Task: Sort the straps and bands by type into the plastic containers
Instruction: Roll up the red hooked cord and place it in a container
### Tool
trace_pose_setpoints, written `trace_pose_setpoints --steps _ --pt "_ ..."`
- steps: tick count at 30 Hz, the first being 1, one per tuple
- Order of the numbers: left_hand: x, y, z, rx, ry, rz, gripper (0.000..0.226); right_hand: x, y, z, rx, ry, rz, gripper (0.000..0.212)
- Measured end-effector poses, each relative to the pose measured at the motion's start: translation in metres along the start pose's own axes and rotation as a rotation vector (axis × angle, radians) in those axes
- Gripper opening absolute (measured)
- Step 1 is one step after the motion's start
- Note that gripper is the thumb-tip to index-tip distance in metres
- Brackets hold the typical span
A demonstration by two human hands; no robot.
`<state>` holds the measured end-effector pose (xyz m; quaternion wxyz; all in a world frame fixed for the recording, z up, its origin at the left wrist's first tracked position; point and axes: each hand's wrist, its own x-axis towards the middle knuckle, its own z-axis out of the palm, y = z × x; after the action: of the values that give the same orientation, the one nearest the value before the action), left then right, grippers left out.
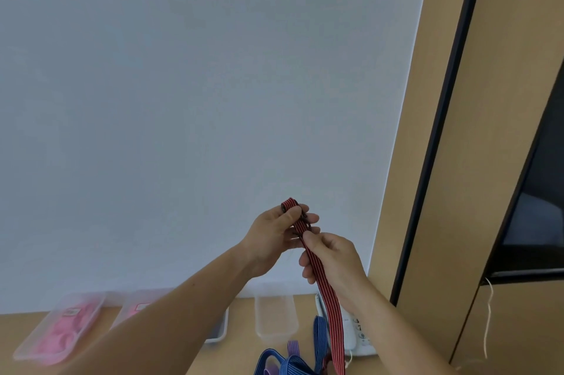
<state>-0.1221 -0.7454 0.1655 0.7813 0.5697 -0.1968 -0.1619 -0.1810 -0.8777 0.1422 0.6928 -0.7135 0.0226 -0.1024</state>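
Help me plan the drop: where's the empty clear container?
Head view, bottom centre: the empty clear container sits on the desk, left of the white telephone.

**Occluded and cropped items, head view**

The striped strap [328,307] and the blue straps [293,364] run off the lower edge. The left forearm [171,313] covers most of the second pink container [137,307] and the grey container [218,329]. The label [70,311] on the leftmost container [36,344] is blurred, and the telephone [360,338] keys are too small to read.
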Motion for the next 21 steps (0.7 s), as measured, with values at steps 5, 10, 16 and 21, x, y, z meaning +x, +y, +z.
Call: trace_pose_setpoints --steps 5,10,16,21 --pt "0.001 -0.002 -0.005 0.066 0.014 -0.045 0.026 0.004 -0.001 0.003 -0.086 0.045 -0.003 0.025" --pt "0.000 -0.008 -0.009 0.269 0.082 -0.053 0.028 0.007 0.004 0.005 -0.162 0.069 -0.024 0.023" --pt "0.002 -0.005 -0.016 0.367 0.096 0.008 0.018 0.006 0.008 0.001 -0.169 0.015 0.108 0.037" --pt "0.001 -0.013 -0.020 0.866 0.083 0.183 0.017 0.004 0.003 0.002 -0.099 0.010 0.097 0.045"
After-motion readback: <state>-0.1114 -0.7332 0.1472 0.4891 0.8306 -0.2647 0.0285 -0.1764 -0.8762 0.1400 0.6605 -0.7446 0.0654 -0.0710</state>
